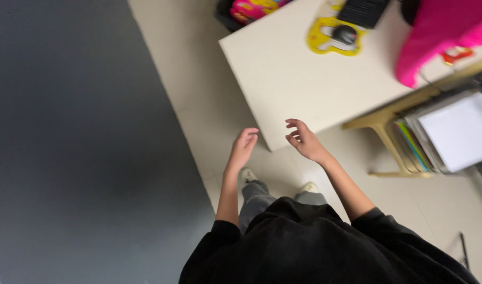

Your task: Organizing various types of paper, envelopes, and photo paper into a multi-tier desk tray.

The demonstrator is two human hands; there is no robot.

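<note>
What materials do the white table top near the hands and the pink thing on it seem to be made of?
The table top looks like laminated board with a matte off-white finish: flat, even, with a sharp straight edge. Solid wood or plastic cannot be ruled out. The pink thing seems to be soft fabric, since it folds and hangs over the table edge. Both the left hand and right hand are empty, above the floor near the table corner.
</note>
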